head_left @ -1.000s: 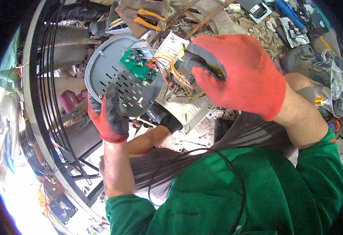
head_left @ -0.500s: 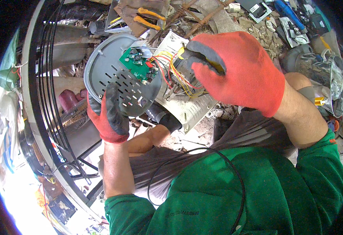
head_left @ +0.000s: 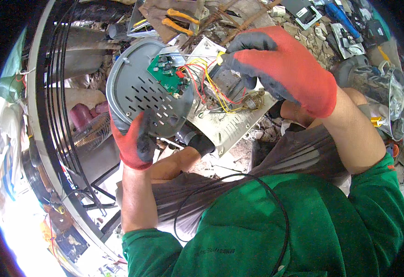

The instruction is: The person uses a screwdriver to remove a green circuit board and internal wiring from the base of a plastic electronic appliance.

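My left hand (head_left: pixel 135 141), in a red and black glove, is closed on the lower edge of a rounded grey plastic cover (head_left: pixel 130 69) with rows of slots. A green circuit board (head_left: pixel 168 77) sits in the cover's upper right part. Red and yellow wires (head_left: pixel 209 83) run from the board to a cream slotted panel (head_left: pixel 227 127) bearing a small motor-like part (head_left: pixel 255 99). My right hand (head_left: pixel 280 69), gloved alike, pinches a screwdriver (head_left: pixel 220 57) by its yellow end. The thin metal shaft points left, towards the board's upper edge; whether its tip touches is unclear.
Orange-handled pliers (head_left: pixel 178 25) lie on brown sheet at the top. A metal frame with black bars (head_left: pixel 59 106) stands at left. Broken scraps (head_left: pixel 299 34) cover the ground beyond. A clear container (head_left: pixel 384 97) stands at right, and a black cable (head_left: pixel 275 198) loops over my green shirt.
The cover and board have shifted slightly right. My right hand has turned and moved up a little, its fingers lifting so that more of the wires and motor-like part shows.
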### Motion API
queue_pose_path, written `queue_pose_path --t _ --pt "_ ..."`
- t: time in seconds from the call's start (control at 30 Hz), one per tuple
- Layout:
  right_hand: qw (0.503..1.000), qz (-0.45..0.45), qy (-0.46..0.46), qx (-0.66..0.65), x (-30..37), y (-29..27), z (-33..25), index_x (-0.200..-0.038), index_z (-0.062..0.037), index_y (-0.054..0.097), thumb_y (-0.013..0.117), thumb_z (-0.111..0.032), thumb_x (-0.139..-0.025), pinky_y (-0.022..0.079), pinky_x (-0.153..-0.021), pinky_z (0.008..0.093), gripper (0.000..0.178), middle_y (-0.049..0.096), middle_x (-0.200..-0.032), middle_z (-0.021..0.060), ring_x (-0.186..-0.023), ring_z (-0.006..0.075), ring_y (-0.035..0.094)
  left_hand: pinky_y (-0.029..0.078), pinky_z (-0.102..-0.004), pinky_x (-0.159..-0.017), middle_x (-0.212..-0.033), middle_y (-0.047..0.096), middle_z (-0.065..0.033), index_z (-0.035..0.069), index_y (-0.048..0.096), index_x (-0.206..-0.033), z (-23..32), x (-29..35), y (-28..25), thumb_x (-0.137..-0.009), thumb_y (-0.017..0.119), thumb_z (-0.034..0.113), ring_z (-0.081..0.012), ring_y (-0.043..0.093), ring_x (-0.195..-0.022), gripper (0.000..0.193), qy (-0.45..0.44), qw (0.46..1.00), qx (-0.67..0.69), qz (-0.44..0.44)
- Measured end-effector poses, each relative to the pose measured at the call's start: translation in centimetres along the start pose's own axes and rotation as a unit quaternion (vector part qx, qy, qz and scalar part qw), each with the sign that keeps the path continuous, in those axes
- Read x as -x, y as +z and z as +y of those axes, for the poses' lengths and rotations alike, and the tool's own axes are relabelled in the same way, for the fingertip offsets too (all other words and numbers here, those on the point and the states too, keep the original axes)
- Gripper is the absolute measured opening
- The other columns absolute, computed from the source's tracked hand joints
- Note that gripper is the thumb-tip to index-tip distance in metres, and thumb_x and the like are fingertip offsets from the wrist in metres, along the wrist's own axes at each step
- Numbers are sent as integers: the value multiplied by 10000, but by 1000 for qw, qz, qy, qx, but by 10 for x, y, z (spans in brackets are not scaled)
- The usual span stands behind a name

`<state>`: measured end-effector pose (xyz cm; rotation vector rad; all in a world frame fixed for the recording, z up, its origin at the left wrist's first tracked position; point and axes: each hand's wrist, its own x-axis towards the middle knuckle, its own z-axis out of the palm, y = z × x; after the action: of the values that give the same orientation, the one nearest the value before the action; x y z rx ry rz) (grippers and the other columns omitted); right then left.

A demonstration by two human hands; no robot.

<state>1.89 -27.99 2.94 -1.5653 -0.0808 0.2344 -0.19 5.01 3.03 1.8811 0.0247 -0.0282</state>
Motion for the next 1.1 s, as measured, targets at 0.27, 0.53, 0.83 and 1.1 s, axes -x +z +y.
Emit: queue_pose_path --t 0.27,0.53,0.83,1.1 --pt "996 -67 -54 4 1 -10 6 -915 -27 685 585 -246 -883 443 -524 263 242 660 -724 38 -607 79 601 514 -355 -919 -1244 592 -116 54 360 -1451 -2 3 2 -805 636 -57 -213 607 -1078 712 -70 988 137 7" --pt "927 78 -238 278 6 6 10 -1071 -25 634 660 -199 -783 552 -711 393 337 698 -895 136 -777 322 686 557 -461 -898 -1286 563 -176 82 392 -1418 -1 1 2 -843 573 -76 -318 617 -1099 623 -18 997 77 -19" --pt "933 6 -119 340 3 0 -3 -1124 -30 625 679 -229 -820 519 -781 407 367 669 -988 186 -881 377 650 493 -345 -941 -1272 572 -112 55 357 -1450 1 0 12 -802 641 -54 -200 580 -1121 715 -49 993 105 10" --pt "906 86 -203 362 9 -1 6 -1135 -27 634 708 -230 -798 521 -789 421 401 675 -983 180 -864 355 660 548 -400 -881 -1243 588 -142 65 422 -1395 -5 3 16 -811 629 -84 -275 626 -1063 638 4 998 63 19"
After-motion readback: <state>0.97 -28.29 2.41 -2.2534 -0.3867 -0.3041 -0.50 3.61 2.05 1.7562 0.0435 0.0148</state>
